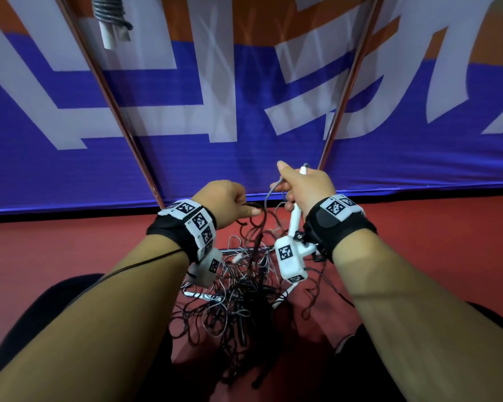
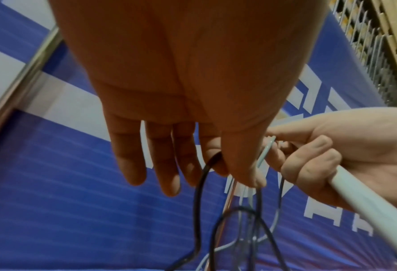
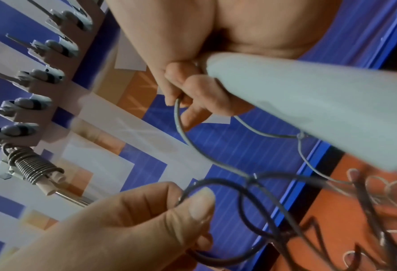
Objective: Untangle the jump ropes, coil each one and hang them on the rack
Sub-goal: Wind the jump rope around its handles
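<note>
red rubbery floor (image 1: 70, 245), with a blue, white and orange printed banner (image 1: 186, 158) stretched behind two slanting metal rack poles (image 1: 119, 117).

tangled heap of thin jump ropes (image 1: 238, 300), dark and pale grey cords looped through each other, lies on the floor between the knees; strands rise from it to both hands. material looks like thin coated cord, springy, holding kinks and small loops.

left hand (image 1: 227, 203): thumb and index finger pinch a loop of thin black cord (image 2: 198, 192); the other three fingers hang straight and free in the left wrist view. judged: the pinch lifts one black loop clear of the heap so it can be traced.

right hand (image 1: 302, 187): fingers curled round a smooth white plastic rope handle (image 1: 294, 220), and thumb and fingertips also pinch the pale grey cord (image 3: 181, 128) leaving it. judged: holding the handle end gives a fixed start for freeing this rope.

the grey cord crosses the black loop at a small knot (image 3: 251, 178) between the hands.

already-coiled grey rope with white handles (image 1: 111, 15) hangs on the rack; a row of metal hooks (image 3: 41, 75) shows in the right wrist view.

judged: untangling under way, most ropes undone.
</note>
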`<state>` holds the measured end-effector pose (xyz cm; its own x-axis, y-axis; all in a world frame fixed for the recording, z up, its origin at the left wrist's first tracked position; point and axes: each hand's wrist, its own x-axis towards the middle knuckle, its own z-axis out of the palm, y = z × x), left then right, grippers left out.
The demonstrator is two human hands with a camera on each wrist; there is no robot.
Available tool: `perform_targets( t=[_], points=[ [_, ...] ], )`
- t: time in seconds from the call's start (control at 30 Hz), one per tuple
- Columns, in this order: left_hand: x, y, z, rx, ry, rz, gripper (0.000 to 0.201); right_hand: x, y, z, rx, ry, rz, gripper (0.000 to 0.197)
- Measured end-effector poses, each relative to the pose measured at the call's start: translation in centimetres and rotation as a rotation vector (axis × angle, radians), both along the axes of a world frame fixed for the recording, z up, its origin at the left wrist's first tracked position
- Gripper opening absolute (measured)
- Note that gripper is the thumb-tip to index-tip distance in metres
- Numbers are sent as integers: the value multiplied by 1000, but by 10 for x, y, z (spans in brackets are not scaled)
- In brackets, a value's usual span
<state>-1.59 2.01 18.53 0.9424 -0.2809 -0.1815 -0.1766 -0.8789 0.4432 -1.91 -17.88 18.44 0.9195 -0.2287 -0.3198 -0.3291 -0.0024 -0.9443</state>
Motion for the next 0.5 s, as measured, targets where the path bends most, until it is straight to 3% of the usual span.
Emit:
perform_targets(
  t=[0.1, 0.2, 0.27, 0.37, 0.4, 0.5],
  points=[
    [1, -2, -2, 128, 41, -10, 45, 1, 0, 1, 17, -11, -23, 45],
    [-2, -3, -3, 414, 135, -89, 35, 3, -1, 5, 101, -37, -59, 51],
    [-3, -2, -9, 455, 190, -101, 44, 3, 1, 9, 196, -65, -76, 50],
    [-4, -5, -19, 78, 235, -83, 82, -1, 8, 19, 377, -102, -67, 37],
    [-7, -9, -19, -70, 255, -102, 84, -2, 10, 23, 441, -108, -48, 36],
    [-9, -17, -23, -192, 242, -193, 44, -4, 11, 32, 585, -101, 8, 38]
  ],
)
